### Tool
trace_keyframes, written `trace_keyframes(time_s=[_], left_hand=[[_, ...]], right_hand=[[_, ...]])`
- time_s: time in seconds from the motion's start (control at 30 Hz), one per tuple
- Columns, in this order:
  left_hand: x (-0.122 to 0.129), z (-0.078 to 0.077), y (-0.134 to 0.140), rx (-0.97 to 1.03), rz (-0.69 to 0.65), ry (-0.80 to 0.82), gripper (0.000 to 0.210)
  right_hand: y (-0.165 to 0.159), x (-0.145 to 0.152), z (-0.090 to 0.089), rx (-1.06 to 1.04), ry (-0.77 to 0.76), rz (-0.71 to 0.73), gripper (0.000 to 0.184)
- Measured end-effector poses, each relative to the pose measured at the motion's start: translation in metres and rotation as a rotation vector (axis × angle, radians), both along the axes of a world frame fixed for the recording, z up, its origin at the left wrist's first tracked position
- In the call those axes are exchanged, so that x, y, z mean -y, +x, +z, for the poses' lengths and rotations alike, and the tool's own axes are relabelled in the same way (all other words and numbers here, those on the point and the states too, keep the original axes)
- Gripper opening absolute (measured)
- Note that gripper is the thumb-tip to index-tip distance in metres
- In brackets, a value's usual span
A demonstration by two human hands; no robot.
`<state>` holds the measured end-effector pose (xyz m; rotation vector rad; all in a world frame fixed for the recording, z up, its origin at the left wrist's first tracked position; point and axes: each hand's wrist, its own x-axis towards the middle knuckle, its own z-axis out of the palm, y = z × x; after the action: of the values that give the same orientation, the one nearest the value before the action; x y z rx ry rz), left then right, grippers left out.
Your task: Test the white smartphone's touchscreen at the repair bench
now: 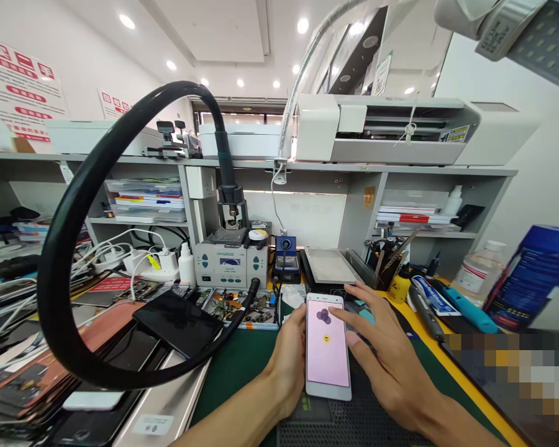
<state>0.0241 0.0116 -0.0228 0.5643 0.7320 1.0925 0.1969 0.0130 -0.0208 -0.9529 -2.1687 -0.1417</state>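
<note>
phone (328, 343): white slab, screen lit pink with a dark blob near the top and a small yellow dot mid-screen. It sits front and centre on the surface, propped up a bit off the green mat (242, 366), bottom end near a dark mesh pad (354, 422).

left hand (289, 354): curled round the phone's left edge, fingers mostly hidden behind it, so it's got a proper side grip.

right hand (379, 347): spread open and loose, holding nothing; one fingertip lands on the top part of the screen, the rest hover off the right side.

how it'll handle: my guess is light, stiff and pretty slick, with glass on the front, so fragile if it slips or gets twisted. No flex to speak of.

where to grab: the long side edges look like the safe bet, like the left hand does now. I'd stay off the glass except for light taps, and not pinch it by the corners.

nearby: black hose (58, 267) loops big on the left, going back to the rework station (230, 264). Parts tray (235, 305) just behind the phone, dark tablet (177, 323) left of it, pen pot (384, 254) and a bottle (476, 270) off to the right.

clutter: loads of flat panels stacked on the far left, can't tell exactly what they are.
</note>
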Motion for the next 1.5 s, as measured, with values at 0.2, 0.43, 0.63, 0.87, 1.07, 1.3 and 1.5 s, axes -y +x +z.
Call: trace_keyframes(time_s=[0.2, 0.43, 0.63, 0.87, 1.07, 1.3, 1.5], left_hand=[[0.0001, 0.0014, 0.0009, -0.008, 0.006, 0.005, 0.044], [0.0007, 0.0041, 0.0006, 0.000, -0.012, -0.003, 0.042], [0.0017, 0.0060, 0.0003, 0.013, -0.026, 0.002, 0.042], [0.0028, 0.0040, -0.0009, -0.005, -0.016, -0.014, 0.043], [0.0013, 0.0043, -0.0008, -0.019, -0.012, -0.013, 0.044], [0.0033, 0.0056, 0.0000, -0.018, -0.023, 0.014, 0.045], [0.0023, 0.0059, -0.0004, -0.011, -0.025, 0.010, 0.043]], right_hand=[[0.0017, -0.0012, -0.0011, -0.083, 0.050, 0.008, 0.031], [-0.0023, 0.0035, 0.0013, -0.009, 0.068, 0.102, 0.029], [-0.0040, 0.0049, 0.0013, 0.089, 0.026, 0.116, 0.033], [-0.0039, 0.0044, 0.0011, 0.166, -0.050, 0.064, 0.040], [-0.0041, 0.0052, 0.0019, 0.122, 0.011, 0.136, 0.035], [-0.0038, 0.0060, 0.0021, 0.056, 0.061, 0.205, 0.026], [-0.0041, 0.0057, 0.0031, 0.035, 0.074, 0.206, 0.025]])
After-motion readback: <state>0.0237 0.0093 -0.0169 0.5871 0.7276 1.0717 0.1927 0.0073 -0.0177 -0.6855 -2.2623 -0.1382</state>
